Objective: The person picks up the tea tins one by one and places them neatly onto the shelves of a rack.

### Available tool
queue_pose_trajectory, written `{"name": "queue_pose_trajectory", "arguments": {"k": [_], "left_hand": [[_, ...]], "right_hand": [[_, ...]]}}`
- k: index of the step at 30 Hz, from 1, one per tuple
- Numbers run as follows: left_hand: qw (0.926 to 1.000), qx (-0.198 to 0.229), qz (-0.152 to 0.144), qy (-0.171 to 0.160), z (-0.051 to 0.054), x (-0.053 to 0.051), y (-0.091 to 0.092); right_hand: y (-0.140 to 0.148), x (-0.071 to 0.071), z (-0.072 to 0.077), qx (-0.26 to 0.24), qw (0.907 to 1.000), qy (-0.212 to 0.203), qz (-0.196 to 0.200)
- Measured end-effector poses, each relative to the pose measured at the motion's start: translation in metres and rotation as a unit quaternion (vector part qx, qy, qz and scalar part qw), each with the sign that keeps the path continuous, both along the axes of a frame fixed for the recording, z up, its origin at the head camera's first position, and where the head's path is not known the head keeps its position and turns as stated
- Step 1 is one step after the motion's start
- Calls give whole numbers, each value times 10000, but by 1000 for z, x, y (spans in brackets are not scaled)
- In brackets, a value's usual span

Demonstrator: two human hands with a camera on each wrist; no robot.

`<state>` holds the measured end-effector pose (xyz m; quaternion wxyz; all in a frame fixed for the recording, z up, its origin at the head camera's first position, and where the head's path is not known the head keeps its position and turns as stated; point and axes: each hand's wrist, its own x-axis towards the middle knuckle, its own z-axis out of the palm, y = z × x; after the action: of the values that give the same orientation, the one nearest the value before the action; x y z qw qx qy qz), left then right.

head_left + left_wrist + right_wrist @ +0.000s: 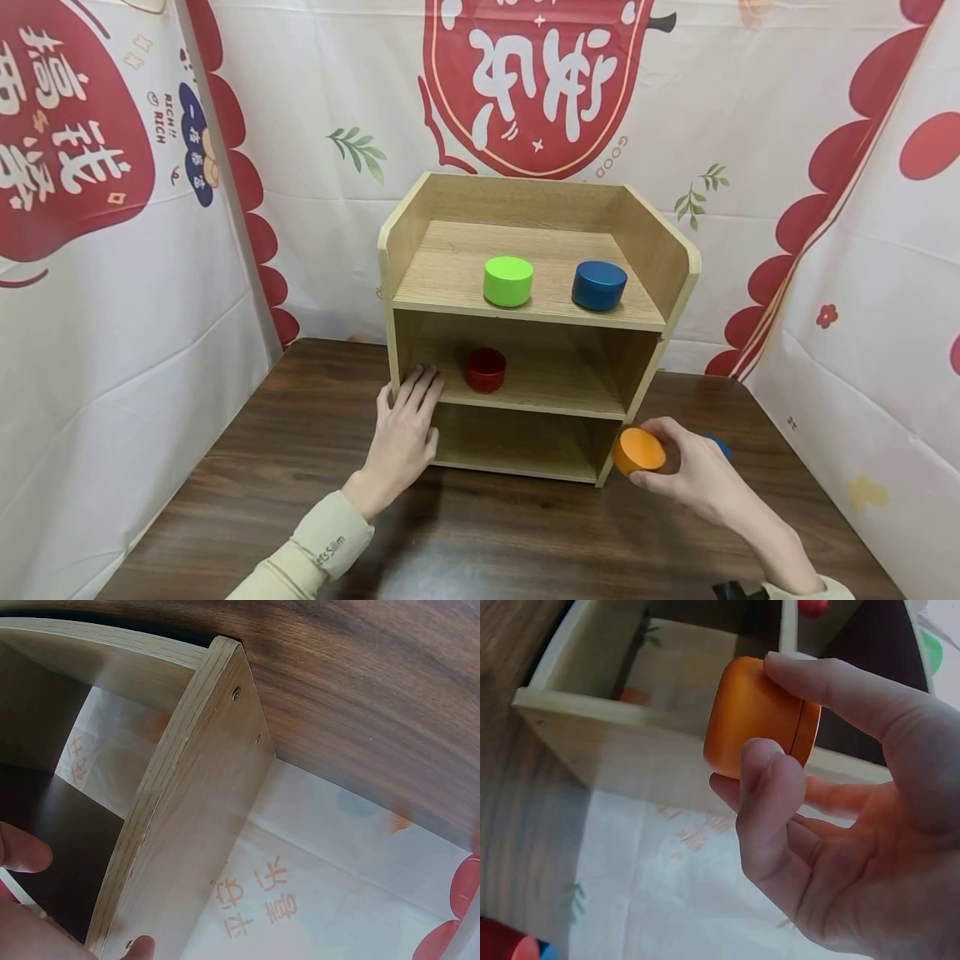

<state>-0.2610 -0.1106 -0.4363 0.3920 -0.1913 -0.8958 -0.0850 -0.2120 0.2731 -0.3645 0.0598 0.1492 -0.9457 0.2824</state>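
Observation:
My right hand (705, 479) pinches an orange cylinder (639, 452) between thumb and fingers, beside the lower right edge of a wooden shelf unit (525, 315). The right wrist view has the orange cylinder (754, 716) tilted in the fingers of that hand (870, 802). My left hand (401, 442) rests at the unit's left panel, its fingers fairly straight and lying on both sides of the panel edge (169, 772). A red cylinder (485, 371) stands on the middle shelf, right of the left fingertips. On the top shelf stand a green cylinder (507, 282) and a blue cylinder (599, 286).
The unit stands on a dark wooden table (495, 533). Behind the right hand, a blue object (718, 444) is mostly hidden; the right wrist view has a red object (506, 943) and a blue one (549, 951) at lower left. Printed cloth (300, 75) surrounds the table.

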Motion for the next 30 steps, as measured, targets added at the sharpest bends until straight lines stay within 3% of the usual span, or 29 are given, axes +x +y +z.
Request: {"name": "queue_pose_trajectory", "arguments": {"k": [6,8,20,25,30], "left_hand": [[10000,-33,31,8,0,0,-1],[10000,-40,45,7,0,0,-1],[9998,-81,113,-136,0,2,0],[9998,-78,115,-120,1,2,0],[9999,-69,68,-41,1,1,0]], "right_hand": [[-14,0,14,509,9947,889,113],[-20,0,19,458,9945,917,192],[-51,-12,40,-170,9963,657,536],[-61,-21,40,-535,9951,432,711],[-69,-32,38,-643,9956,305,616]]}}
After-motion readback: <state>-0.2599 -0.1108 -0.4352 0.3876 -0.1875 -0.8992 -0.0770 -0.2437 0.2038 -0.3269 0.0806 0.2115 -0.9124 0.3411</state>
